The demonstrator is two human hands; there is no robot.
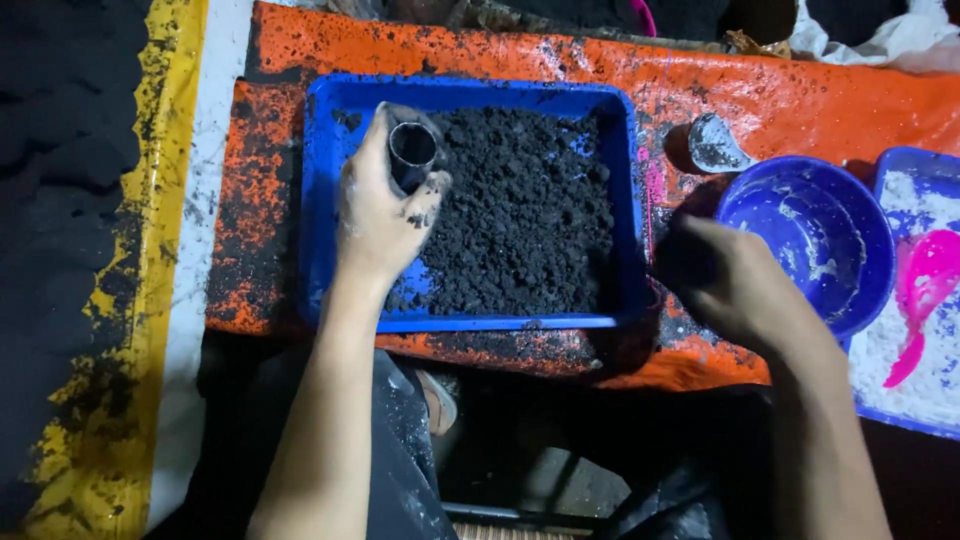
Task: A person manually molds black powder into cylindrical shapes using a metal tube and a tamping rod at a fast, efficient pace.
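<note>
My left hand (380,205) is closed around a short dark tube (411,152) with its open end up, held over the left part of a blue rectangular tray (322,140) filled with black crumbly soil (520,215). My right hand (735,285) rests palm down on the orange sheet (800,95) just right of the tray, fingers together, dusted with black and holding nothing that I can see.
A round blue bowl (810,235) smeared with white stands right of my right hand. Behind it lies a small grey scoop (718,145). At the far right a blue tray (925,165) of white powder holds a pink spoon (925,290). A yellow strip (130,300) runs along the left.
</note>
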